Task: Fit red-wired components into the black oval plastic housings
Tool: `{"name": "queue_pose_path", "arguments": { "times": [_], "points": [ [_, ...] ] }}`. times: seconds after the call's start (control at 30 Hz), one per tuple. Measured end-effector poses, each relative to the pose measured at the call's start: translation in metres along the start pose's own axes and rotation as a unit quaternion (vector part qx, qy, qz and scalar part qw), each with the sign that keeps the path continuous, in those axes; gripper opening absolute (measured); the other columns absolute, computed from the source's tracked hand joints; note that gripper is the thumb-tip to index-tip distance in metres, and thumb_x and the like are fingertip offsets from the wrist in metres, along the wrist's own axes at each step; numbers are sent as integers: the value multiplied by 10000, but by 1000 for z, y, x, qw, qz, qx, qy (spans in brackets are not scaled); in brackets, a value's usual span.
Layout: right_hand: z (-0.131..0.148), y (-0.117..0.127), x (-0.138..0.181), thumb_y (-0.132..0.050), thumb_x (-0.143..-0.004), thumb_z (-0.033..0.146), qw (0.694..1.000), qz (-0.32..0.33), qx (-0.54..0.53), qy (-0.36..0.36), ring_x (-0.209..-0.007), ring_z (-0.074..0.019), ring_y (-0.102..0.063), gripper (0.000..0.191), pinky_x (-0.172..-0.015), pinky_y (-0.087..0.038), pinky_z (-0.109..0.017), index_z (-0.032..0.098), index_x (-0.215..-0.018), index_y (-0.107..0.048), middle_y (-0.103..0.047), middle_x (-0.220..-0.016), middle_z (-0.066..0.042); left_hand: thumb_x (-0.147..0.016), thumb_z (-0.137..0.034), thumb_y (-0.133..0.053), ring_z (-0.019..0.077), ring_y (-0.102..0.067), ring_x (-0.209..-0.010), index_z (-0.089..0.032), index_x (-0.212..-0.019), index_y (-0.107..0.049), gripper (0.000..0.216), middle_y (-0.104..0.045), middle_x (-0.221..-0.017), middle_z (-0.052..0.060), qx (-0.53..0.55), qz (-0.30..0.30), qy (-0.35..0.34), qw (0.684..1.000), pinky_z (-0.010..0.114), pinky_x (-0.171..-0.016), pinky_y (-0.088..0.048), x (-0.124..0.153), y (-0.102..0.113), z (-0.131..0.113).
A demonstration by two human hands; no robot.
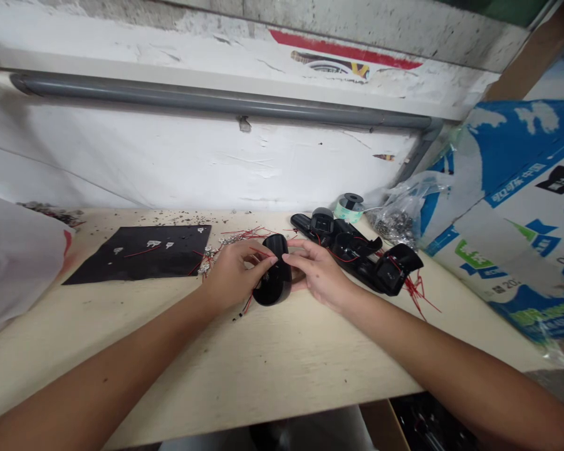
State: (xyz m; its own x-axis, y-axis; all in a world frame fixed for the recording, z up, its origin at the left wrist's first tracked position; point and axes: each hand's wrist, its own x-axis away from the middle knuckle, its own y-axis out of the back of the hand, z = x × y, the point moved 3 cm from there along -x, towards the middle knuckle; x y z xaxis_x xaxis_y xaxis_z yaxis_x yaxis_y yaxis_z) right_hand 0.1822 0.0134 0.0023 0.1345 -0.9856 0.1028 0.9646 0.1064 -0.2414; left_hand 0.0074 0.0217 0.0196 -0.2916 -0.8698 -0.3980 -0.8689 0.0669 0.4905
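Note:
Between my two hands is a glossy black plastic housing (272, 287), tilted above the table. My left hand (232, 269) is closed, thumb and forefinger pinching a thin red wire (262, 252) at the housing's upper part. My right hand (317, 268) grips the housing from the right, its thumb near the left thumb and the other fingers partly hidden behind. Short red and black wire ends (247, 307) hang below my left hand. Beyond that hand lies a heap of small metal parts (207, 258) mixed with red wires.
A black mat (141, 260) with a few small parts lies to the left. Several black housings (357, 247) with red wires are at right, near a tape roll (350, 208) and a plastic bag of small parts (395, 219). A blue-and-white carton (512, 232) bounds the right side.

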Motion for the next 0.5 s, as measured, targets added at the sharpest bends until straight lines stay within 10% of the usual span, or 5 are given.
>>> {"name": "queue_pose_path", "arguments": {
  "times": [0.5],
  "points": [
    [-1,0,-2,-791,-682,280,1000,-15,15,-6,-687,-192,-646,405,-473,-599,-331,194,-1044,-630,-678,-854,-42,-867,-338,-679,202,-704,-831,-189,-840,-769,176,-752,-898,54,35,1,28,999,323,-721,-573,1,-6,8]
  ]
}}
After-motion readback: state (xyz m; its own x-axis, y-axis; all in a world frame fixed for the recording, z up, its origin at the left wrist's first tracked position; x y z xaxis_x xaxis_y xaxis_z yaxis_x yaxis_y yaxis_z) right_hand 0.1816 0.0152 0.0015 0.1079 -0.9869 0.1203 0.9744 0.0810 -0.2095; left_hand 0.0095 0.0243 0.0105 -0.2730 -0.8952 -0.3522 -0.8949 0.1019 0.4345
